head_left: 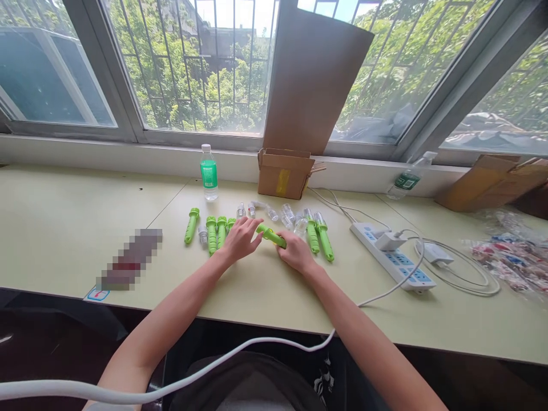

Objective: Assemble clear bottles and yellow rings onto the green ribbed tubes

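My right hand (295, 251) is closed around the lower end of a green plastic handle (269, 233), which points up and to the left and looks like a small flashlight body. Beside its upper end is my left hand (242, 241), fingers spread, holding nothing I can see. Several similar green handles stand or lie left of it, such as one green handle (192, 226) and another (211, 235). To the right are two green handles with clear tops (324, 238). Clear plastic pieces (287, 216) lie behind my hands.
A water bottle (209, 174) and a cardboard box (285, 174) stand at the back. A white power strip (391, 257) with cables lies right, near a bag of small red and white items (514, 257). A white cable (214, 365) crosses in front. A blurred object (131, 260) lies left.
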A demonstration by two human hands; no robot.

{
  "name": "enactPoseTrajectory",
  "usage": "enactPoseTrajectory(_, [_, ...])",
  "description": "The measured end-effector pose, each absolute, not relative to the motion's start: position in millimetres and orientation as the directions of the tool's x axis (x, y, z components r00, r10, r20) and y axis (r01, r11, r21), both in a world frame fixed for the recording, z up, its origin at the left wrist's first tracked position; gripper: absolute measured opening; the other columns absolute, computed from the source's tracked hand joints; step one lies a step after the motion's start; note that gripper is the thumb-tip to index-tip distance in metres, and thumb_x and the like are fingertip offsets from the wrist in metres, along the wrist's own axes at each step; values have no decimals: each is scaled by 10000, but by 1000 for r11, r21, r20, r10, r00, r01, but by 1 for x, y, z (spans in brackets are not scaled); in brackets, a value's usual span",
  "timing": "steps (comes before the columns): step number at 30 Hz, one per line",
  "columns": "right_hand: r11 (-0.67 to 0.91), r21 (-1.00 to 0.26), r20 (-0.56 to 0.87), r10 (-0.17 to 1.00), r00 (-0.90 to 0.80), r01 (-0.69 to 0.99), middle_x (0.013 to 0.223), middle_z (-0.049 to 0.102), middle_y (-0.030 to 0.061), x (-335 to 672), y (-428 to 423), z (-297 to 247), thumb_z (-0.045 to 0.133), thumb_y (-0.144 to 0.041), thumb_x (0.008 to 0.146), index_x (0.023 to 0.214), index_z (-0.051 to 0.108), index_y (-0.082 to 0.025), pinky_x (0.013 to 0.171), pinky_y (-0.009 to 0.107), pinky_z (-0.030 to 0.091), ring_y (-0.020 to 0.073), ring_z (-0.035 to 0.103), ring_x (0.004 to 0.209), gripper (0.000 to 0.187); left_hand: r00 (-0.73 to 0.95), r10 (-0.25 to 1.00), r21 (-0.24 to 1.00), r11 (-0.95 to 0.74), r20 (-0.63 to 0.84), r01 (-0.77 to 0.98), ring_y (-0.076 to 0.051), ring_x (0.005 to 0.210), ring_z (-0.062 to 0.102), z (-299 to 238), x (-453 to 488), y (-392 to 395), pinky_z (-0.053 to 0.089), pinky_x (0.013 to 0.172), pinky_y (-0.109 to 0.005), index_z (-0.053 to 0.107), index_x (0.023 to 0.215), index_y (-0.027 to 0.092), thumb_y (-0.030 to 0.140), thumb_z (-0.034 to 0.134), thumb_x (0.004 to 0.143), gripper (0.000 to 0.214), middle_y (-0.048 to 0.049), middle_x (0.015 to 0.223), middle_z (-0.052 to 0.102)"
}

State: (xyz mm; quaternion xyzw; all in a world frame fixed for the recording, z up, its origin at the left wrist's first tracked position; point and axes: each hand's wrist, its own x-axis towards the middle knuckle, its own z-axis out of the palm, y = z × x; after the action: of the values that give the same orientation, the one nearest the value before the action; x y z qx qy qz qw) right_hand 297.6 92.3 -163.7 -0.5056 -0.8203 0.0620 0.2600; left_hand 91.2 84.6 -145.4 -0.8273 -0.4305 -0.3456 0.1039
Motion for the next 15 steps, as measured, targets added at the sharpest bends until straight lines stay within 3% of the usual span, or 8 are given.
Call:
enactPoseTrajectory(5, [464,-437,376,873,-312,771,911,680,44,298,93,-163,516,-137,716,981,624,-201,659,281,405,210,597,790,293,364,640,137,-595,676,792,-233,949,547,-147,91,86,441,859,-393,469,1172,196,296,483,881,308,-75,983,608])
enactPoseTrajectory(8, [456,-552,385,882,-271,698,858,674,39,298,93,-162,535,-174,717,946,631,-204,652,291,413,202,589,748,250,355,638,137,-589,683,796,-239,954,540,-147,91,86,437,861,-400,472,1171,198,293,481,882,305,-78,992,603])
enactPoseTrajectory(13, [256,-920,230,966,-121,297,700,595,-5,297,94,-156,635,-328,690,897,599,-193,466,259,364,112,473,488,250,337,630,151,-591,700,792,-249,959,530,-145,91,85,435,851,-407,472,1177,188,320,479,886,319,-90,995,595])
enactPoseTrajectory(15, [135,-985,122,986,-114,106,620,533,-37,297,94,-152,677,-364,664,909,584,-186,405,238,298,79,402,416,317,350,626,156,-609,697,778,-251,968,525,-143,91,84,435,855,-407,472,1178,183,369,492,880,352,-93,1003,591])
